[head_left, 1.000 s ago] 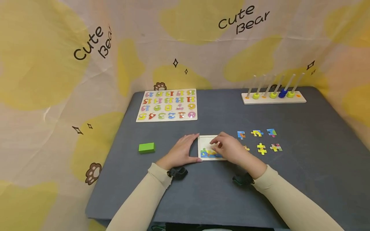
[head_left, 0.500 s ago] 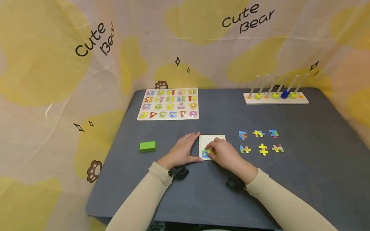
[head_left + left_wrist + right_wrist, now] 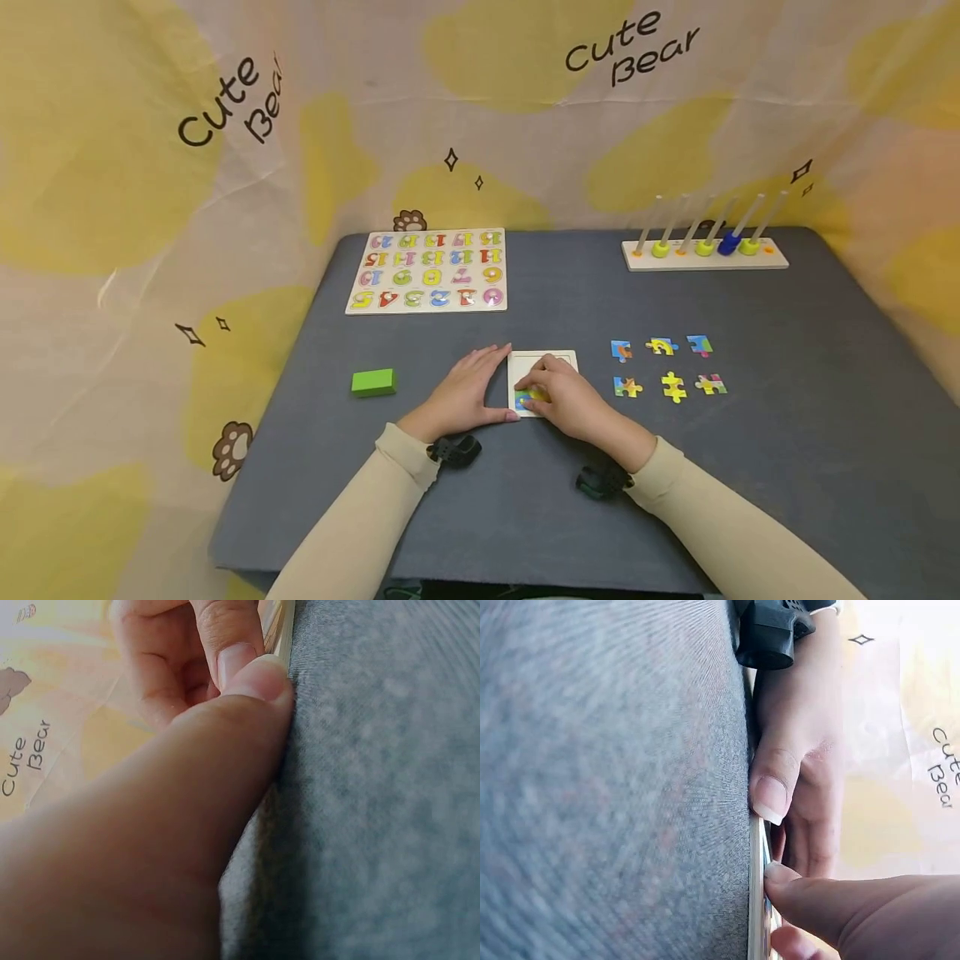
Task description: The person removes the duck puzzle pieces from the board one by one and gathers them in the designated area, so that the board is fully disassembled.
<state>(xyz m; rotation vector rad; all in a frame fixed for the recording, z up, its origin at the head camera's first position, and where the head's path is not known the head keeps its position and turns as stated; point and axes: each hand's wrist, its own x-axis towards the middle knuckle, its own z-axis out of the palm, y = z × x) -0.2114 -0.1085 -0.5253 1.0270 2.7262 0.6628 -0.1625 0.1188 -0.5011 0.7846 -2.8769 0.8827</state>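
A small white wooden puzzle tray (image 3: 527,364) lies flat in front of me. My left hand (image 3: 459,397) braces its left side, thumb at the near corner and straight fingers along to the far corner. Over the tray's near part, my right hand (image 3: 566,400) bends its fingers, with thumb and index fingertip on either side of a blue and green jigsaw piece (image 3: 521,401) in the near left corner. Yellow shows beside that piece; the rest of the near row is hidden under the hand. In the right wrist view, the right thumb (image 3: 802,896) touches the tray's contents low by the edge.
Several loose jigsaw pieces (image 3: 673,387) lie in two rows right of the tray. A green block (image 3: 373,382) sits to the left. Behind are a number board (image 3: 426,272) and a white peg stand (image 3: 705,261) with rings. Printed cloth hangs behind the grey table (image 3: 480,500).
The right hand has come down from above the tray and shifted left to the near left corner. The left hand keeps its place on the tray's side.
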